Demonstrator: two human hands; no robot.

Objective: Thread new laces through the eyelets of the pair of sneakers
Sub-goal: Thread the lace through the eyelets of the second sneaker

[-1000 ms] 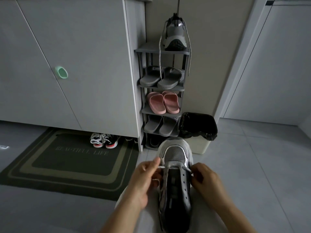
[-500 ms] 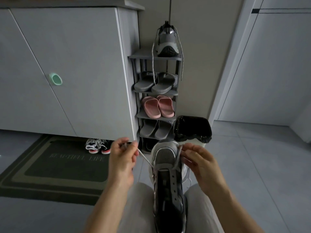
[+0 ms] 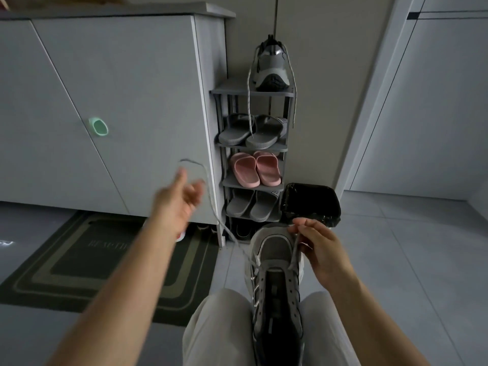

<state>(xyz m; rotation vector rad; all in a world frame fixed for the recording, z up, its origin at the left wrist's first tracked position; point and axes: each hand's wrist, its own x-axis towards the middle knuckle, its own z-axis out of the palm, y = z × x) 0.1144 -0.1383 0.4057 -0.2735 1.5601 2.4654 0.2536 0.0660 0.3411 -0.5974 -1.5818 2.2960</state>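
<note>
A grey mesh sneaker (image 3: 274, 253) lies toe-away between my knees, with its upper eyelets bare. A pale lace (image 3: 211, 204) runs from its lowest left eyelet up to my left hand (image 3: 179, 200), which is raised, blurred and holds it, the loose end looping above the fingers. My right hand (image 3: 320, 248) pinches the other lace end (image 3: 294, 256) beside the toe. The second sneaker (image 3: 272, 67) stands on top of the shoe rack with its laces hanging down.
The grey shoe rack (image 3: 289, 95) holds grey slippers and pink slippers (image 3: 254, 169). Beside it stands a black-lined bin (image 3: 311, 204). At the left are a white cabinet (image 3: 118, 88) with a green handle (image 3: 98, 126) and a dark doormat (image 3: 79, 262) on the tiled floor.
My left hand has swung up and to the left, drawing a long stretch of lace out of the eyelet. My right hand has stayed by the toe, still pinching its end.
</note>
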